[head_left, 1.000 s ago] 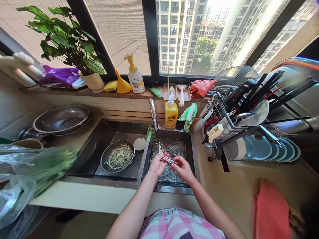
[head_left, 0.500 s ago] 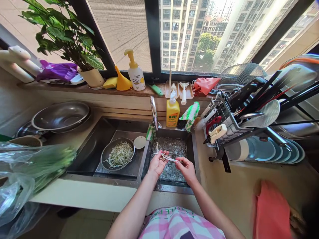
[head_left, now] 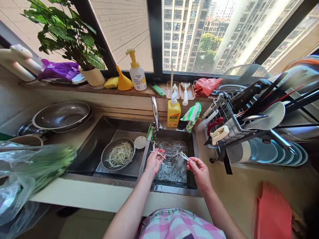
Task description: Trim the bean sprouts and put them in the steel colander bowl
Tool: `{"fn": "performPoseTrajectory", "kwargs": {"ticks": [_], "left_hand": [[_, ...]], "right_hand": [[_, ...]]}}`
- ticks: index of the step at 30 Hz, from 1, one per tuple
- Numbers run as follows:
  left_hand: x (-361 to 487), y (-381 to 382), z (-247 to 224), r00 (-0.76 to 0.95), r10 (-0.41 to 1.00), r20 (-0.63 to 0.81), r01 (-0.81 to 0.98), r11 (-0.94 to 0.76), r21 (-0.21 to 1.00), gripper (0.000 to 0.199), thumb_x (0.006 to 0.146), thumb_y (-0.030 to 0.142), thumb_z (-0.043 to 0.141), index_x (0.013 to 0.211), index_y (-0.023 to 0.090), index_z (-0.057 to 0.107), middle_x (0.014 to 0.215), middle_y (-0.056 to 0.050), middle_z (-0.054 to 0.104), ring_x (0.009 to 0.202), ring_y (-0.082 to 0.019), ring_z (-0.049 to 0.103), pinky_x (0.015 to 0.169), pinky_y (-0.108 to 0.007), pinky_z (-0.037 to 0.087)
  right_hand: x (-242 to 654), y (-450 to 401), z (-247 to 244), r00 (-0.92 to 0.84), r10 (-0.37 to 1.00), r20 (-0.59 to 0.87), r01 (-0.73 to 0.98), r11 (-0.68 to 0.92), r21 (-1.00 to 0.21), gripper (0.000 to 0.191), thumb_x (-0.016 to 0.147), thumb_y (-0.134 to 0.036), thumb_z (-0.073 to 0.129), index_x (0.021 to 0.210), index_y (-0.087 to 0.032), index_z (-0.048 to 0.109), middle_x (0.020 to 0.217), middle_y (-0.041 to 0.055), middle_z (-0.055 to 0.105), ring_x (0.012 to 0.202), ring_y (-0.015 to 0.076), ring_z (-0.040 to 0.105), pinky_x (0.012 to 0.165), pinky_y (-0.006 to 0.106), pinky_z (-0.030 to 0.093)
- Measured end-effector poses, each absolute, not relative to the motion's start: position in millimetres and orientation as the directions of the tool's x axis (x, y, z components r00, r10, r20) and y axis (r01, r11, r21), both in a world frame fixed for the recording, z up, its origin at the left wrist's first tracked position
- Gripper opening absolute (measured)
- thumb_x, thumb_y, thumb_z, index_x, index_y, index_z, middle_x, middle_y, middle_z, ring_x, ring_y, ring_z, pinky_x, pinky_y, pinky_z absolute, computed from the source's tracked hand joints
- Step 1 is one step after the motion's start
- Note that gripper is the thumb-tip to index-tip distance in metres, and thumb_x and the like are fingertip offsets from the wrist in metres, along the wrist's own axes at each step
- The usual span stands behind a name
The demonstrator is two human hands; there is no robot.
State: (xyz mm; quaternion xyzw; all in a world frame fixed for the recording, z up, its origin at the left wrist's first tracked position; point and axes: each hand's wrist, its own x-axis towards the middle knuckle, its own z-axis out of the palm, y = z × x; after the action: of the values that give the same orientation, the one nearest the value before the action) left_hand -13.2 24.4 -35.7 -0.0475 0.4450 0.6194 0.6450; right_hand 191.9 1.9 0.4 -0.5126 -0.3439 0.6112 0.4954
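Over the left side of the right sink basin (head_left: 195,146), my left hand (head_left: 154,163) is palm up with curled fingers around a few pale bean sprouts (head_left: 159,154). My right hand (head_left: 199,172) is above the basin's right side, thumb and fingertips pinched on a small bunch of white bean sprouts (head_left: 184,156) that points up and left. Below both hands, water with many loose sprouts (head_left: 171,169) floating in it fills the basin. To the left, a round metal bowl (head_left: 104,162) in the other basin holds a heap of bean sprouts (head_left: 121,154).
A small white dish (head_left: 140,142) lies beside the bowl. Behind the basin stand the faucet (head_left: 155,113) and a yellow soap bottle (head_left: 173,114). A utensil rack (head_left: 225,132) crowds the right, bagged greens (head_left: 50,166) the left counter, and a large pan (head_left: 62,114) the back left.
My hands have moved apart: the right one went rightward with sprouts in its fingertips, the left slightly left, still holding a few sprouts. The view shifted slightly.
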Motion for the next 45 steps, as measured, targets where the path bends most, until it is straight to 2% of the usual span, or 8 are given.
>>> {"fn": "performPoseTrajectory", "kwargs": {"ticks": [6,11,19,26,29,34,39,45], "left_hand": [[20.8,2.9,-27.9,0.027,0.836,-0.548,-0.815,0.336,0.472,0.018,0.075,0.020,0.056,0.092,0.017,0.053,0.089,-0.006,0.065,0.080,-0.015,0.062,0.078,-0.035,0.047],[27.8,-3.5,-17.1,0.133,0.889,-0.437,-0.860,0.323,0.396,0.030,0.067,0.010,0.054,0.097,0.013,0.055,0.099,-0.009,0.063,0.097,-0.019,0.057,0.091,-0.035,0.040],[22.3,4.8,-14.7,-0.025,0.866,-0.500,-0.817,0.270,0.509,0.018,0.073,0.025,0.060,0.086,0.015,0.051,0.088,-0.008,0.066,0.089,-0.019,0.062,0.082,-0.034,0.046],[11.6,12.3,-8.8,-0.114,0.824,-0.556,-0.818,0.240,0.523,0.020,0.072,0.030,0.062,0.083,0.018,0.050,0.081,-0.005,0.066,0.081,-0.021,0.064,0.073,-0.037,0.051],[14.1,12.2,-7.0,-0.113,0.820,-0.560,-0.814,0.246,0.525,0.022,0.071,0.031,0.062,0.082,0.018,0.049,0.083,-0.007,0.066,0.083,-0.022,0.064,0.072,-0.036,0.051],[23.8,9.4,-6.1,-0.133,0.834,-0.535,-0.770,0.253,0.586,0.024,0.071,0.032,0.063,0.081,0.018,0.047,0.090,-0.008,0.067,0.085,-0.021,0.064,0.071,-0.032,0.050],[31.0,6.1,-5.6,-0.160,0.853,-0.496,-0.718,0.244,0.651,0.026,0.070,0.034,0.063,0.083,0.017,0.047,0.092,-0.009,0.067,0.087,-0.021,0.063,0.075,-0.035,0.048],[36.5,4.1,-2.5,-0.214,0.843,-0.494,-0.623,0.272,0.733,0.031,0.069,0.038,0.062,0.086,0.016,0.048,0.094,-0.011,0.067,0.082,-0.020,0.063,0.071,-0.032,0.047]], "right_hand": [[149.1,3.4,-2.1,-0.035,0.999,0.009,0.011,0.009,-1.000,0.019,0.075,-0.032,0.058,0.088,-0.019,0.062,0.085,0.0056,0.064,0.075,0.0172,0.060,0.070,0.032,0.051],[134.3,-0.1,-14.7,-0.185,0.955,0.231,0.321,0.280,-0.905,0.018,0.083,-0.022,0.047,0.092,-0.021,0.062,0.089,0.0062,0.062,0.085,0.0175,0.058,0.076,0.032,0.048],[145.5,-2.4,-8.9,-0.252,0.943,0.219,0.320,0.295,-0.901,0.028,0.077,-0.022,0.055,0.106,-0.022,0.057,0.100,0.0069,0.060,0.091,0.0185,0.057,0.078,0.032,0.049],[174.2,0.9,-40.6,-0.090,0.996,0.004,0.356,0.036,-0.934,0.020,0.080,-0.033,0.049,0.081,-0.018,0.062,0.075,0.0057,0.062,0.068,0.0176,0.058,0.062,0.029,0.048],[180.0,1.2,-33.0,-0.121,0.991,0.056,0.441,0.104,-0.892,0.020,0.080,-0.033,0.050,0.077,-0.018,0.062,0.075,0.0055,0.061,0.069,0.0173,0.056,0.063,0.028,0.045],[166.5,0.4,-1.1,-0.199,0.974,0.108,0.350,0.174,-0.920,0.017,0.082,-0.031,0.049,0.082,-0.019,0.062,0.076,0.0040,0.059,0.068,0.0148,0.054,0.061,0.025,0.043],[153.3,3.0,0.0,-0.172,0.977,0.124,0.401,0.185,-0.897,0.015,0.078,-0.029,0.053,0.086,-0.019,0.060,0.077,0.0038,0.058,0.063,0.0139,0.050,0.056,0.024,0.042],[151.2,1.9,4.2,-0.243,0.952,0.185,0.425,0.277,-0.862,0.018,0.077,-0.026,0.054,0.094,-0.021,0.057,0.090,0.0055,0.057,0.078,0.0161,0.053,0.066,0.026,0.044]]}}
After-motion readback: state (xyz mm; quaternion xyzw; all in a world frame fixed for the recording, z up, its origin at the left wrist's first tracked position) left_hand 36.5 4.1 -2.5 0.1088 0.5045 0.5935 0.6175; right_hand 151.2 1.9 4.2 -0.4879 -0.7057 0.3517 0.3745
